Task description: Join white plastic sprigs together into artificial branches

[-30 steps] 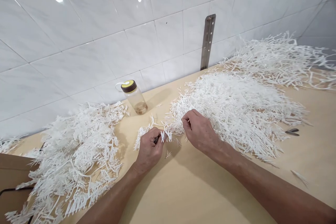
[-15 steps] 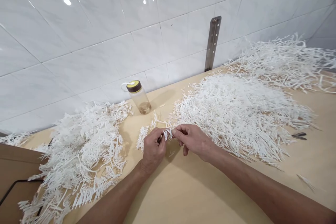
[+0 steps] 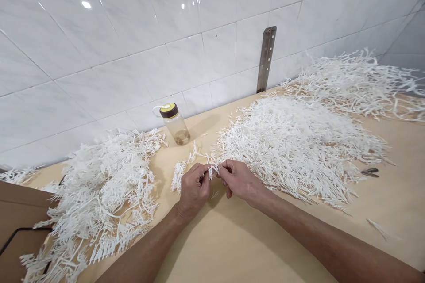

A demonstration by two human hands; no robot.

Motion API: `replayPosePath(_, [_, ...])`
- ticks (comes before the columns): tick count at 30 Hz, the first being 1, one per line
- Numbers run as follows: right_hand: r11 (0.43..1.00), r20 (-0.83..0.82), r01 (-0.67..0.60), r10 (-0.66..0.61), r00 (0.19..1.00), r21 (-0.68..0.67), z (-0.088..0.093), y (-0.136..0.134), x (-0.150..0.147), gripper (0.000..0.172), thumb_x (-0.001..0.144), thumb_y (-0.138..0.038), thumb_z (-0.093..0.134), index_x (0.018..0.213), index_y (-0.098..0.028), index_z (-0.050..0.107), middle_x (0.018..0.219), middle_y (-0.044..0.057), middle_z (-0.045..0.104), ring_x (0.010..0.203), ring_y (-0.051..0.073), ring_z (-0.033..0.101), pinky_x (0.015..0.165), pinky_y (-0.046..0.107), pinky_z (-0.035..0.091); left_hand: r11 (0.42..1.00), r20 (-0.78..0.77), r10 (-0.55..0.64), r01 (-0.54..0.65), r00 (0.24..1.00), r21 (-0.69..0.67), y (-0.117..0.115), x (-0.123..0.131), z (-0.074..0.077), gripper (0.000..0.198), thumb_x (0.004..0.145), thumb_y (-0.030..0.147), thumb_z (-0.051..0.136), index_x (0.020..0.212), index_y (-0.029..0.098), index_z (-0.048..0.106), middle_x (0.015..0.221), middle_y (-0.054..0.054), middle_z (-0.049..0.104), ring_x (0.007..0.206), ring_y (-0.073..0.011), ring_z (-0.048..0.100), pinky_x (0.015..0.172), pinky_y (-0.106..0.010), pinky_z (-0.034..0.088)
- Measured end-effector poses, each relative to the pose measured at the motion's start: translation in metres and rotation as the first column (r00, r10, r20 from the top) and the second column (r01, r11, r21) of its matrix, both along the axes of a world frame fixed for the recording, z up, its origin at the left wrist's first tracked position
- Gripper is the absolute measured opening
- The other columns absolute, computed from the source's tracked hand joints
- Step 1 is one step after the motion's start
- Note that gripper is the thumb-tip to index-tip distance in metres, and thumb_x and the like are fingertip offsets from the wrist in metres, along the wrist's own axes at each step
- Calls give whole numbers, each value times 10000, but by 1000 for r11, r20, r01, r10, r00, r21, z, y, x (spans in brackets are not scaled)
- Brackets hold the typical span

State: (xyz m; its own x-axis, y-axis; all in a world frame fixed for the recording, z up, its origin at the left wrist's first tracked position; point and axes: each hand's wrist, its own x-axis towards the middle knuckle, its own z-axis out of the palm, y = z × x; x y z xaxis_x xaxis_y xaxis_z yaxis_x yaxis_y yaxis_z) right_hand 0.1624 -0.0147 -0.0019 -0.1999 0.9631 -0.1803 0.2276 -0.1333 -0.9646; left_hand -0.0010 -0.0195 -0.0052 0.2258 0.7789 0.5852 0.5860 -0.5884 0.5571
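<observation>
Item: white plastic comb-like sprig (image 3: 212, 170), pinched between left hand (image 3: 193, 188) and right hand (image 3: 239, 181), fingertips of both pressed together on it, just above the wooden tabletop (image 3: 265, 239). Large sorted heap (image 3: 299, 150) just beyond the right hand; tangled pile (image 3: 102, 185) well left of the grip; bottle (image 3: 175, 124) behind. Handling advice: grip close to the join, keep thumbs opposed, pull or bend gently so the teeth stay whole.

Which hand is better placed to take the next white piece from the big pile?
Probably the right hand: it lies beside the big pile. The left hand grips the white sprue.
</observation>
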Motion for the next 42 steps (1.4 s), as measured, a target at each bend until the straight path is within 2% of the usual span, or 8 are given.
replayPosePath(7, [958, 191, -163, 119, 974, 234, 8, -4, 7, 161, 902, -252, 449, 760, -201, 504, 635, -50, 477, 435, 92, 466, 445, 232, 355, 961, 157, 143, -99, 977, -259, 5, 0, 4, 189, 845, 187, 524, 674, 173, 606, 613, 18, 557, 610, -124, 501, 596, -237, 388])
replayPosePath(11, [909, 276, -220, 123, 953, 354, 13, -7, 14, 180, 899, -201, 445, 730, -197, 505, 669, -23, 522, 596, 129, 460, 543, 252, 334, 961, 140, 135, -95, 981, -260, 13, -6, 3, 196, 834, 202, 525, 653, 171, 593, 617, 17, 551, 622, -123, 491, 613, -241, 378])
replayPosePath(16, [899, 274, -277, 187, 943, 340, 21, -14, 15, 183, 908, -220, 469, 751, -196, 558, 683, -13, 580, 622, 137, 486, 563, 256, 332, 932, 239, 287, -212, 928, -293, 28, -22, 5, 234, 821, 309, 584, 637, 164, 577, 562, 36, 496, 556, -104, 424, 559, -227, 345])
replayPosePath(22, [912, 298, -89, -37, 954, 400, 17, -2, 21, 147, 876, -267, 549, 742, -206, 558, 647, -19, 597, 592, 144, 526, 571, 266, 373, 965, 237, 161, -103, 958, -240, 18, -14, 9, 243, 874, 314, 571, 692, 165, 632, 642, 7, 573, 630, -120, 497, 605, -231, 398])
replayPosePath(27, [862, 305, 32, -214, 928, 507, 20, 5, 29, 117, 837, -221, 569, 938, -190, 619, 903, 45, 681, 648, 151, 607, 664, 304, 454, 977, 195, 82, -40, 977, -208, 8, -6, 7, 206, 902, 303, 578, 817, 173, 713, 754, -24, 673, 709, -141, 584, 666, -249, 446])
replayPosePath(32, [980, 113, -42, 20, 993, 195, 25, -1, 21, 239, 921, -385, 490, 839, -203, 621, 618, -39, 578, 388, 104, 547, 451, 247, 429, 989, 158, 64, -42, 985, -139, 6, -4, 5, 187, 901, 229, 567, 845, 184, 740, 728, -15, 680, 675, -131, 590, 644, -241, 448])
replayPosePath(35, [989, 19, -126, 125, 992, 76, 22, -4, 16, 312, 927, -452, 480, 823, -191, 615, 591, -53, 541, 345, 88, 530, 395, 221, 395, 996, 114, 55, -46, 992, -80, 5, -4, 4, 206, 894, 171, 545, 883, 196, 750, 735, -18, 686, 681, -130, 601, 644, -241, 458])
replayPosePath(42, [998, -43, -63, 63, 997, 12, 18, -6, 6, 240, 856, -412, 589, 790, -182, 608, 574, -67, 519, 347, 76, 502, 368, 208, 401, 1000, 53, -16, 16, 998, 3, 2, -2, 2, 278, 880, 96, 518, 982, 206, 752, 827, -48, 724, 740, -141, 662, 663, -241, 502])
